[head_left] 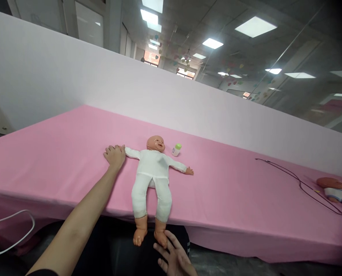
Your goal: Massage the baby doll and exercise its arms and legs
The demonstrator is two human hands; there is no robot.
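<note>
A baby doll (153, 165) in a white top and trousers lies on its back on the pink-covered table (222, 184). Its arms are spread, and its bare feet hang past the front edge. My left hand (115, 156) rests palm down on the cover at the end of the doll's sleeve, fingers slightly bent and apart. It hides most of the doll's hand there. Below the edge, my right hand (175, 256) has its fingers spread beside one doll foot (160, 233), fingertips close to or touching it. A small bottle with a green cap (176, 150) stands by the doll's head.
On the right lie a thin dark looped cable (300, 183) and a second doll (339, 191), cut off by the frame. A low white partition (171, 99) with glass above runs behind the table. A white curved tube (30, 226) shows at lower left.
</note>
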